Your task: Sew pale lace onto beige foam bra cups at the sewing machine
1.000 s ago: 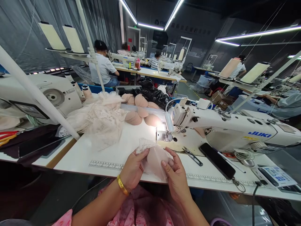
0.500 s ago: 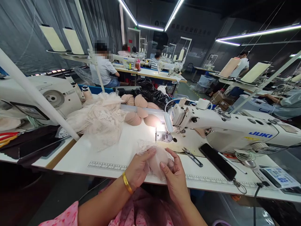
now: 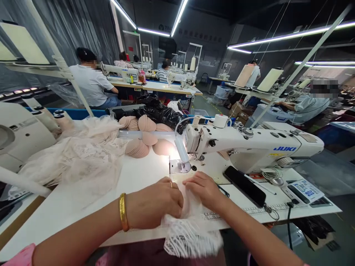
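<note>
My left hand [image 3: 155, 203], with a gold bangle and a ring, is closed on a pale lace piece [image 3: 192, 236] in front of the sewing machine [image 3: 260, 144]. The white patterned lace hangs over the table's front edge, and a smooth beige part shows between the hands. On its right side, my right hand [image 3: 206, 192] grips the same piece, fingers bent and pressed together; the thumb is mostly hidden. Both hands are just short of the lit needle plate [image 3: 179, 167]. Thread snips [image 3: 223, 190] lie partly behind my right wrist.
Stacked beige bra cups [image 3: 138, 148] stand left of the needle. Further left lies a heap of lace fabric [image 3: 80, 155]. A phone [image 3: 244, 186] and a cable coil [image 3: 271, 173] are on the right. A person [image 3: 91, 83] sits at a machine beyond.
The lace piece has been turned and spread, so its lace now drops over the front edge. Both hands have shifted from holding it up to palms-down over the table. The view has swung right.
</note>
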The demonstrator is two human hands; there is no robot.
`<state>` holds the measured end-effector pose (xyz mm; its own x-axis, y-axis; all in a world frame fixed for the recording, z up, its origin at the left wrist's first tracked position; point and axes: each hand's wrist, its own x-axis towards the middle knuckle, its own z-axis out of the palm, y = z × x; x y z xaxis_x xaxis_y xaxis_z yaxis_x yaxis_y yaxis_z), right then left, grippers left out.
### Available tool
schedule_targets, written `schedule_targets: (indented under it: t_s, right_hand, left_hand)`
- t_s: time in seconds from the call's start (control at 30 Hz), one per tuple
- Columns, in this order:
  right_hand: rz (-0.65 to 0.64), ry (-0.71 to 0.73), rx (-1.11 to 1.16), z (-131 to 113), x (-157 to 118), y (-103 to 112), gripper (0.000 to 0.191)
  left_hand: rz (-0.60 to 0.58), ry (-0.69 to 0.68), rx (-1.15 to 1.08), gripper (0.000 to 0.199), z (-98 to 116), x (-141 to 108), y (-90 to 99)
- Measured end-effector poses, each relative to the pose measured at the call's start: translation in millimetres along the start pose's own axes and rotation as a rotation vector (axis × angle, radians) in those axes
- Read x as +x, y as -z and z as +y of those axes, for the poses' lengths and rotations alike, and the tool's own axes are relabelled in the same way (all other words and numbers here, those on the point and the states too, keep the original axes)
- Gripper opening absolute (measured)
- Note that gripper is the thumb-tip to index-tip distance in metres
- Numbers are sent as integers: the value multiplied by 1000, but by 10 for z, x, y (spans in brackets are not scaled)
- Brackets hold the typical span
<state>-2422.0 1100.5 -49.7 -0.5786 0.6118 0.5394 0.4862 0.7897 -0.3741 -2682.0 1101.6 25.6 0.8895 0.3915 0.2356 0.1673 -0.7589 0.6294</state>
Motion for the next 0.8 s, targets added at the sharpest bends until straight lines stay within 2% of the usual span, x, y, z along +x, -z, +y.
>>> schedule_targets:
  t_s: [0.03, 0.1, 0.2, 0.27, 0.43, 0.57, 0.8]
  right_hand:
    - [-39, 58, -126, 117, 85, 13, 27]
    - [-97, 104, -296, 305, 208, -1, 30]
    - [-114, 78, -360, 444, 232, -41, 35]
    - [-99, 60, -324, 458, 178, -33, 39]
    - [-113, 23, -215, 411, 101, 33, 36]
    - [-116, -67, -243, 414, 113, 18, 34]
    - [-75, -100, -271, 457, 85, -20, 36]
  left_hand:
    - [-76, -60, 155, 31, -119, 68, 32]
    - [-213, -89, 314, 37, -384, 199, 74]
    - [-268, -42, 312, 35, -702, 319, 93]
    - [-276, -26, 270, 31, -792, 337, 82]
    - [-203, 8, 282, 25, -724, 310, 23]
    - [-147, 22, 293, 23, -672, 317, -13]
    - [-125, 41, 288, 20, -707, 353, -79]
